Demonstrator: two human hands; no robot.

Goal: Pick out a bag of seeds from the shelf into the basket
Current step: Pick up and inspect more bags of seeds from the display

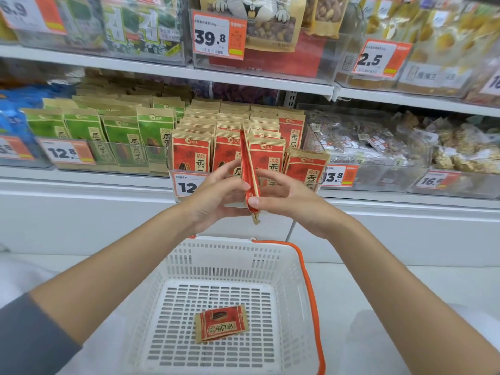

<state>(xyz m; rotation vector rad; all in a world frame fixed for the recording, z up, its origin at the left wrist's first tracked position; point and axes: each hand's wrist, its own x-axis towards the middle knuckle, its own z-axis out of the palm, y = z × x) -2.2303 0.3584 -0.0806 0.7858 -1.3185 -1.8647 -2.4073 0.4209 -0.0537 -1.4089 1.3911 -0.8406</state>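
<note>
Both forearms out fwd & converging, L hand (pixel 216 197) + R hand (pixel 288 198) pinch red seed bag (pixel 248 169) at its lower end, bag upright, edge-on, at shelf (pixel 113 186) front above basket (pixel 307 269); 2nd bag (pixel 220 323) flat inside.

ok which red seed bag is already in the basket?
The red bag lying flat on the basket floor. A second bag is held edge-on between left hand and right hand above it; the shelf bags stand upright.

Orange-white price tag (pixel 218 36) fronting nut pouch (pixel 272 29)
</note>
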